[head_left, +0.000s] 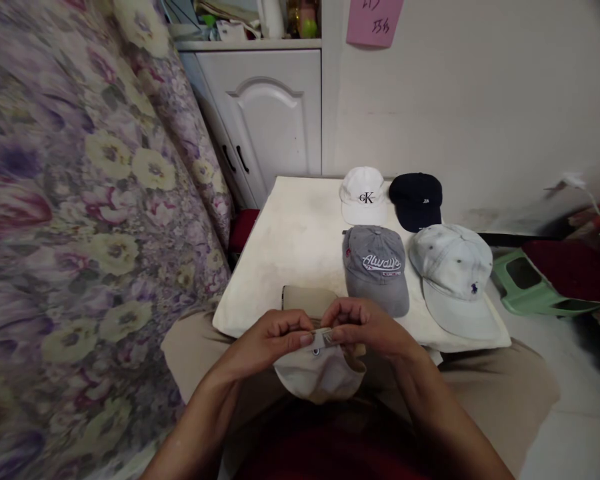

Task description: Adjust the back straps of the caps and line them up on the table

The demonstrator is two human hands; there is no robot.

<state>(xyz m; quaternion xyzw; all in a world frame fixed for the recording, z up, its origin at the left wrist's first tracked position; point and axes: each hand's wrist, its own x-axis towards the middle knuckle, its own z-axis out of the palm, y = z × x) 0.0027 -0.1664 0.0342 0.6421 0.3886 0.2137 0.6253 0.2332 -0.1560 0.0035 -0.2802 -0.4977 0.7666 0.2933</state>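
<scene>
A beige baseball cap (pixel 317 380) is held over my lap at the near edge of the table, its brim pointing away from me. My left hand (pixel 280 333) pinches one side of its back strap (pixel 323 338) between thumb and fingers. On the other side of that strap, my right hand (pixel 365 327) is closed too, with thumb and fingertips pressed on it. A small metal eyelet shows just below the strap. Nearest to my right hand lies a grey cap (pixel 373 280) with "Always" lettering.
Also on the cream-covered table (pixel 290 233) sit a white cap (pixel 364 183), a navy cap (pixel 415 197) and a pale denim cap (pixel 453 267). A floral curtain (pixel 100 233) hangs at left, a white cabinet (pixel 275 120) stands behind, and a green stool (pixel 517 283) at right.
</scene>
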